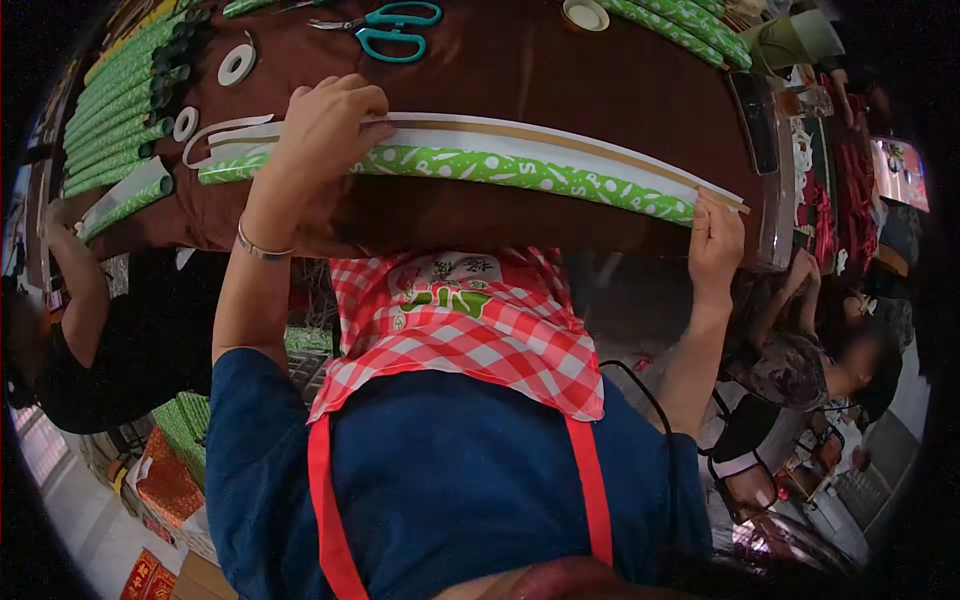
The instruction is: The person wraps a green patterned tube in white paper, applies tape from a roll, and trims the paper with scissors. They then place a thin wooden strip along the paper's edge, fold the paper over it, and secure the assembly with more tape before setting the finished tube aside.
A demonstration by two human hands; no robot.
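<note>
A roll of green patterned paper (500, 170) with a white edge lies across the table in front of me. Along the white edge runs a narrow tan strip (560, 138). My left hand (335, 125) is closed over the left part of the paper, fingertips curled at the strip. What lies under the palm is hidden. My right hand (717, 245) pinches the right end of the paper, where the strip's tip sticks out. A loose white tape end (200, 145) curls beside the paper's left end.
Teal-handled scissors (392, 40) and white tape rolls (237, 65) lie on the brown tabletop (480, 70). Several green rolls (115, 120) are stacked at left, more (680, 25) at upper right. A phone-like dark slab (753, 120) lies near the right edge. Other people sit on both sides.
</note>
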